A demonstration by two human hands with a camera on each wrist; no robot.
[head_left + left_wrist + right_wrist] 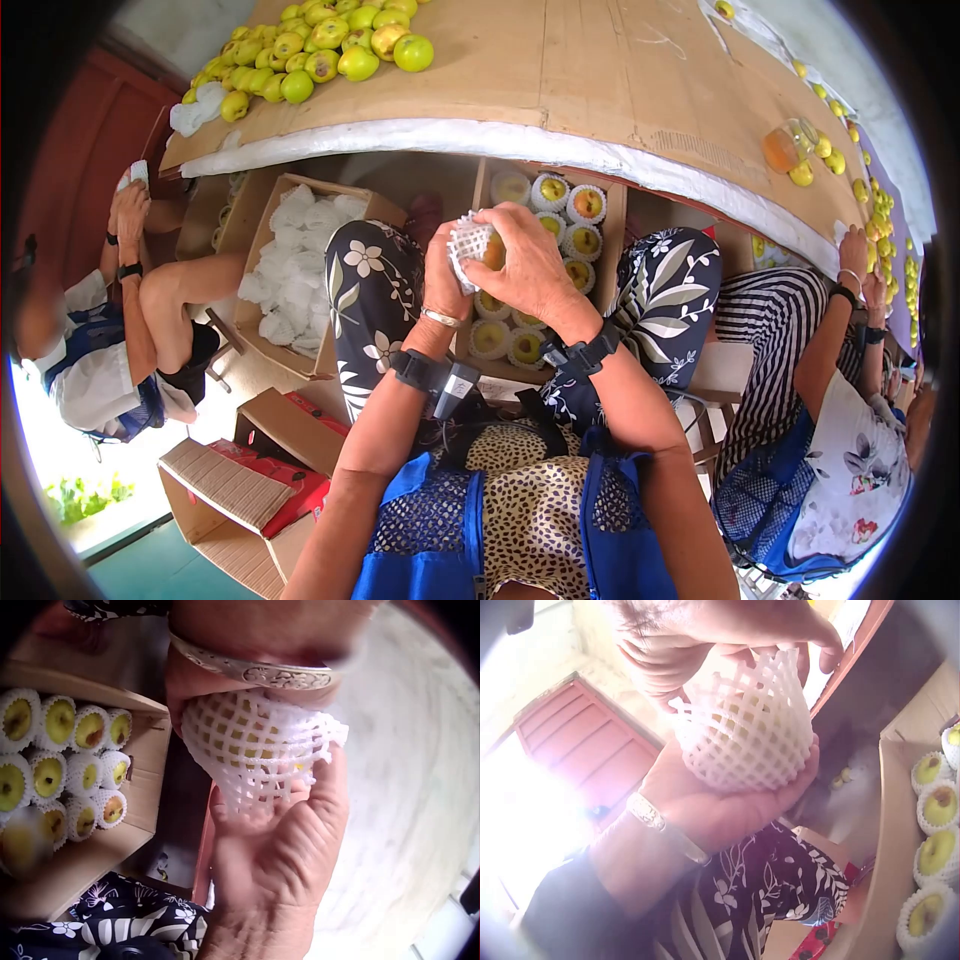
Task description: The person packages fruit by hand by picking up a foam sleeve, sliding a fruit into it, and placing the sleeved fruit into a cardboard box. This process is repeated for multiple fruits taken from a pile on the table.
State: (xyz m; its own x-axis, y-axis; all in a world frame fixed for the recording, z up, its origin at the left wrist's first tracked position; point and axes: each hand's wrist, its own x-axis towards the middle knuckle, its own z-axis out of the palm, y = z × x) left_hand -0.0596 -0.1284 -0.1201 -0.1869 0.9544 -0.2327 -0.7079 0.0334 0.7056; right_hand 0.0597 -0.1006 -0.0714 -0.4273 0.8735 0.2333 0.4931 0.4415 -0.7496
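In front of me, over the gap between the knees, both hands hold one apple point(238, 742) that sits inside a white foam net point(742, 742). My left hand point(443, 275), with a silver bracelet at its wrist, cups the netted apple from below, its fingers curved up round the side. From the other side my right hand point(535, 262) reaches over, and its thumb and fingers pinch the net's open rim. Yellow-green skin shows through the mesh. Below the hands, a cardboard box point(142, 802) holds rows of netted apples point(582, 242).
Left of the knees stands a carton point(372, 208) filled with white foam nets point(300, 265). A pile of loose apples point(320, 45) lies on the cardboard-covered table point(560, 80). An opened carton point(225, 490) is on the floor at left. Other people sit on both sides.
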